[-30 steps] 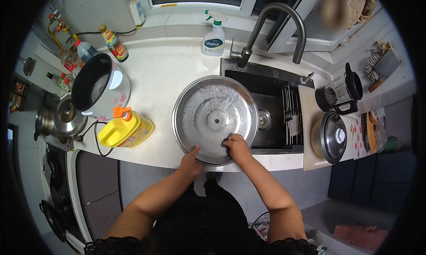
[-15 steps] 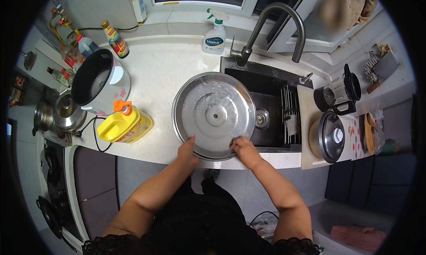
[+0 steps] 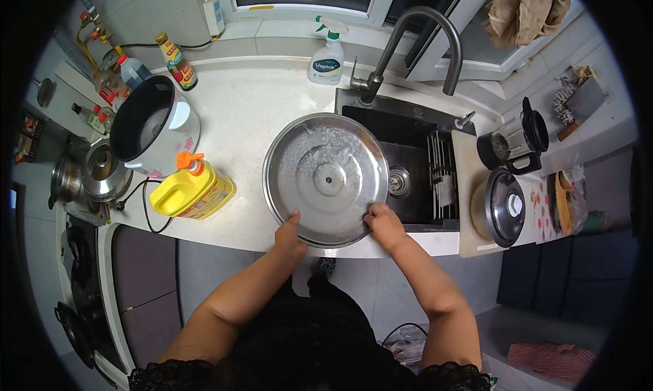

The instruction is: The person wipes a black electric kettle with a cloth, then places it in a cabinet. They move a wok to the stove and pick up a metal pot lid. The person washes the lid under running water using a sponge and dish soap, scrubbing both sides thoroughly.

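A wide, round steel pot lid [image 3: 326, 217] lies with its hollow side up, partly on the white counter and partly over the sink's left edge. Foam and water drops wet its inside, and a small dark fitting marks its centre. My left hand [image 3: 290, 236] grips the near-left rim, thumb on top and fingers hidden below. My right hand [image 3: 385, 225] is closed at the near-right rim, fingertips bent inward. A small dark bit shows under them, too hidden to name. Left of the lid stands a yellow detergent jug [image 3: 194, 190] with an orange pump.
A black sink [image 3: 422, 177] with a wire rack [image 3: 442, 177] and a tall tap [image 3: 452, 71] is at right. Beyond are a lidded pot [image 3: 500, 207] and a blender [image 3: 520, 139]. A spray bottle [image 3: 327, 61] stands behind; a large inner pot [image 3: 153, 122] is at left.
My right hand has moved a little rightward and up along the lid's rim. My left hand keeps its hold, and the lid has hardly shifted.
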Demonstrator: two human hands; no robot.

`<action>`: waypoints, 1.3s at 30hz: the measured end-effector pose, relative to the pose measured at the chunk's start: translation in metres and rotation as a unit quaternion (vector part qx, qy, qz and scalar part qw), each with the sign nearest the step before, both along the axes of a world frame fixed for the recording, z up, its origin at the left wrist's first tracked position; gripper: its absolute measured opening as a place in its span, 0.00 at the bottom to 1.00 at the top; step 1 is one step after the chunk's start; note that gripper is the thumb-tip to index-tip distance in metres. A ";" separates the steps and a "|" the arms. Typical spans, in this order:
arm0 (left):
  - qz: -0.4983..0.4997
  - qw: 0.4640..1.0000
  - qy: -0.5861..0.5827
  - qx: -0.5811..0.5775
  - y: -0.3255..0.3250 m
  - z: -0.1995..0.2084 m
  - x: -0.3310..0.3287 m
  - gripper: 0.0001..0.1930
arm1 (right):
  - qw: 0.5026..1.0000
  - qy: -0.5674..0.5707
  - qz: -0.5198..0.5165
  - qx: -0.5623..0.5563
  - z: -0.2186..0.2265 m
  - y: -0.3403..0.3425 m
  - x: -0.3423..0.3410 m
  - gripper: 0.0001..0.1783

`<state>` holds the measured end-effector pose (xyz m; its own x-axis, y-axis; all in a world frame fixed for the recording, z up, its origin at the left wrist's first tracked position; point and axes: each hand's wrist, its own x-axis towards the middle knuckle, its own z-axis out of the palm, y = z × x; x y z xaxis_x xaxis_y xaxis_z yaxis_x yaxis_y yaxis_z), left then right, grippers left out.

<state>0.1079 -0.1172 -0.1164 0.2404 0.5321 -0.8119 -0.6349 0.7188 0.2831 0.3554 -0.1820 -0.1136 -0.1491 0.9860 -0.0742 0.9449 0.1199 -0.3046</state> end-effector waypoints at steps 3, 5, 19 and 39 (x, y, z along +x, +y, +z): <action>-0.007 1.000 0.005 0.011 0.001 -0.012 0.000 0.22 | 0.997 0.075 -0.017 -0.015 -0.014 -0.003 -0.017 0.09; -0.003 1.000 0.007 0.001 0.002 -0.014 -0.002 0.22 | 0.995 0.086 0.055 -0.019 -0.002 -0.003 -0.050 0.09; 0.007 1.000 0.006 0.010 0.000 -0.002 -0.001 0.23 | 0.992 -0.065 0.042 -0.098 0.005 0.022 -0.029 0.09; -0.011 0.999 0.021 -0.025 0.001 0.018 0.002 0.22 | 0.996 -0.033 0.008 -0.077 -0.011 0.020 -0.033 0.06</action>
<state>0.1102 -0.1158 -0.0984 0.2175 0.4859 -0.8465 -0.6070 0.7465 0.2725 0.3227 -0.1625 -0.1242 -0.1543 0.9596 -0.2353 0.9618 0.0914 -0.2580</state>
